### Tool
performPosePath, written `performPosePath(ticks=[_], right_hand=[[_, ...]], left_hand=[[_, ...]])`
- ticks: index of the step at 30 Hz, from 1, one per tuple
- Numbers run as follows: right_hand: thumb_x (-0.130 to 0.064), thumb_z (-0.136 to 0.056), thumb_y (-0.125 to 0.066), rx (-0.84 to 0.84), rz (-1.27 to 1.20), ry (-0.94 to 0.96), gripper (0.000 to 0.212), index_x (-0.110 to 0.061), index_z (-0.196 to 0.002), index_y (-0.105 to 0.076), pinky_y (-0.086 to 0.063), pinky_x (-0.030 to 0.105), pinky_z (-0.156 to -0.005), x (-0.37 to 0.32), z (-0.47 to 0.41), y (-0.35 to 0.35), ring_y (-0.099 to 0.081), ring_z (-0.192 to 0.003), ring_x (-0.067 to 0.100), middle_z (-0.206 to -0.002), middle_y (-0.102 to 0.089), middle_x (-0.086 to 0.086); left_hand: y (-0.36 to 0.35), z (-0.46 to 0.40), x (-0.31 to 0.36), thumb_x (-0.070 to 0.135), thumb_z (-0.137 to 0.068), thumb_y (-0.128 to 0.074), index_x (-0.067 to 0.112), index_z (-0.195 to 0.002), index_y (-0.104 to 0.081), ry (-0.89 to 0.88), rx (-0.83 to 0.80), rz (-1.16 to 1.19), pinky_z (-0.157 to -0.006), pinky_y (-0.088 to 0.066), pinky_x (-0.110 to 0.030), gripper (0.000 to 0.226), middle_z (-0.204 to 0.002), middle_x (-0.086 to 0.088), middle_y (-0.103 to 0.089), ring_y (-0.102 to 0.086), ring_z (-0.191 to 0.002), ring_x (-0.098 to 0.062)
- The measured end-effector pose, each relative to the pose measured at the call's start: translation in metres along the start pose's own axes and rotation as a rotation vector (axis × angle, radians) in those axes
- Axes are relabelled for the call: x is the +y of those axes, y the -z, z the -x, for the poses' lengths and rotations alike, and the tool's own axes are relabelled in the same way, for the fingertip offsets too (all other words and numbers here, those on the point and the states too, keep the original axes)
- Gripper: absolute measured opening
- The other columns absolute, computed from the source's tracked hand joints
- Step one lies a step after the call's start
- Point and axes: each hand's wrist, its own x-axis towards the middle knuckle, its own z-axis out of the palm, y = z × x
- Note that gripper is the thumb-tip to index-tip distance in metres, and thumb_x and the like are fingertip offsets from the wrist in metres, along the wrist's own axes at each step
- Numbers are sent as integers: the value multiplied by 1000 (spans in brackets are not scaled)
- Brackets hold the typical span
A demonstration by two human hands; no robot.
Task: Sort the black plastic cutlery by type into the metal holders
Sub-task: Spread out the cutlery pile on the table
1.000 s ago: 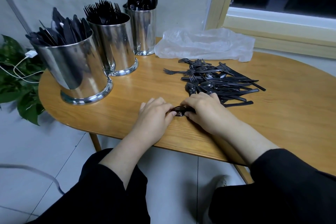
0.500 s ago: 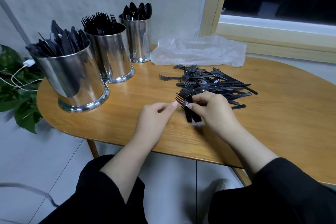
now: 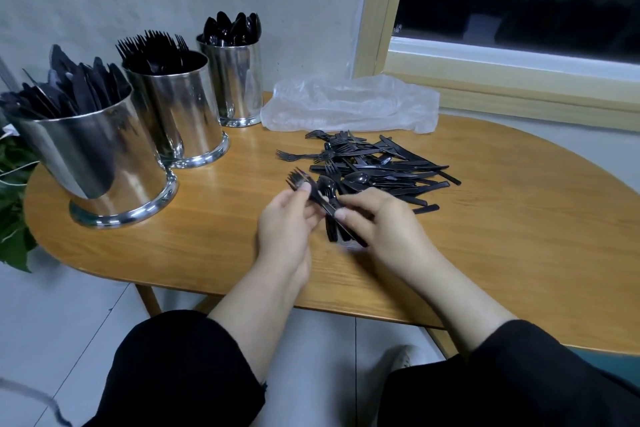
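Note:
A small bundle of black forks (image 3: 313, 191) is held just above the table, tines pointing up and left. My left hand (image 3: 285, 229) pinches it near the tines and my right hand (image 3: 381, 229) grips the handle ends. Behind them lies a loose pile of black cutlery (image 3: 377, 166). Three metal holders stand in a row at the left: the nearest holder (image 3: 100, 163) has knives, the middle holder (image 3: 180, 111) has forks, the far holder (image 3: 237, 80) has spoons.
A crumpled clear plastic bag (image 3: 349, 104) lies behind the pile by the window frame. The wooden table (image 3: 519, 236) has a rounded left end. A green plant (image 3: 14, 204) and a white cable sit beside that end.
The fork bundle has turned and lifted, tines now up-left. My left hand has closed in and taken hold near the tines, while my right hand still holds the handles.

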Motion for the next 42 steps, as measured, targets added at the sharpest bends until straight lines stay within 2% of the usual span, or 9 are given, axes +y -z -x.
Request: performPosePath(ticks=[5, 9, 14, 18, 26, 32, 34, 36, 42], right_hand=[[-14, -93, -69, 95, 298, -114, 33, -15, -126, -68, -45, 31, -94, 45, -10, 17, -59, -110, 26, -117, -63, 3], [-19, -95, -66, -67, 413, -52, 45, -22, -139, -58, -45, 50, -97, 55, -14, 12, -50, -121, 27, -135, -56, -2], [-18, -96, -64, -7, 477, 10, 37, -22, -132, -64, -43, 46, -91, 52, -26, 0, -53, -113, 29, -124, -61, 1], [-12, -96, -62, 82, 522, 112, 25, -17, -118, -73, -45, 45, -82, 54, -29, -5, -57, -99, 32, -110, -66, 3], [-15, -97, -64, 364, 122, 9, 15, -12, -106, -75, -34, 7, -72, 13, -50, 36, -53, -82, 7, -92, -66, -3], [-20, -91, -72, 145, -312, -201, 14, -18, -78, -69, -42, 18, -56, -18, -45, 27, -53, -53, 2, -62, -65, -6], [-22, -90, -73, 122, -296, -190, 17, -21, -74, -69, -40, 21, -58, -17, -44, 14, -50, -55, 3, -60, -62, -11], [-25, -92, -71, 124, -279, -149, 13, -24, -80, -72, -42, 16, -61, -16, -44, 7, -55, -60, -1, -64, -64, -18], [-10, -92, -64, -20, 309, 27, 31, -18, -121, -70, -45, 36, -96, 27, -39, -2, -56, -109, 21, -117, -63, -1]], left_hand=[[10, -22, 11, 17, -110, -46, 10, -102, -54, 49, -13, 73, -69, -63, -38, 14, -71, -7, -68, -71, -67, -24], [14, -31, 3, 22, -112, -42, 15, -112, -53, 8, -81, -92, -42, -37, -24, 13, -69, 1, -46, -41, -50, -13], [19, -28, 0, 6, -108, -43, 10, -104, -56, -37, -189, -170, -47, -30, -23, 14, -79, -3, -52, -38, -56, -10], [17, -21, 2, 18, -110, -47, 23, -96, -66, -79, -222, -243, -52, -38, -26, 24, -77, -4, -59, -46, -56, -12], [15, -20, -1, 28, -109, -49, 23, -113, -66, -84, -230, -222, -50, -28, -25, 18, -68, 7, -44, -35, -56, -9], [14, -18, -2, 23, -112, -42, 21, -123, -65, -115, -327, -282, -88, -60, -34, 25, -102, -7, -78, -75, -97, -21], [12, -14, 0, 27, -112, -42, 19, -114, -64, -76, -392, -297, -68, -58, -36, 23, -87, -8, -74, -71, -74, -24], [13, -14, -2, 31, -111, -43, 14, -102, -60, -72, -389, -323, -51, -37, -31, 26, -73, -4, -55, -47, -54, -17], [16, -22, -1, 36, -105, -57, 10, -103, -62, -50, -190, -239, -44, -21, -24, 26, -65, 7, -45, -29, -52, -10]])
